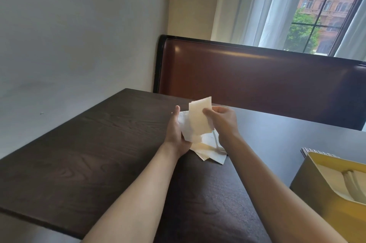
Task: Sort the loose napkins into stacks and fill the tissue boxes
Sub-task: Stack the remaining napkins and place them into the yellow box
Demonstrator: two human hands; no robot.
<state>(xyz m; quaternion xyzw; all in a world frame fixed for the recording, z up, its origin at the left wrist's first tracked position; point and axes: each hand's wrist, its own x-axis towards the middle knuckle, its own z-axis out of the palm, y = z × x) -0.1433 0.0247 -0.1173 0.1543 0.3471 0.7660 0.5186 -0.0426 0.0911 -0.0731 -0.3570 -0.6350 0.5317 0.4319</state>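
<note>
Above the middle of the dark wooden table [89, 143], my right hand [222, 122] pinches a cream napkin [199, 118] and holds it upright. My left hand [176, 134] cups a small stack of white napkins [186, 130] from the left side. Several loose napkins [210, 148] lie flat on the table just under both hands. A yellow tissue box [324, 189] stands open at the right edge, with napkins [354, 181] inside it.
A brown leather bench back [257, 76] runs along the far side of the table. A striped object [309, 150] peeks out behind the yellow box. A wall stands at the left, and a curtained window [297, 9] is at the far right.
</note>
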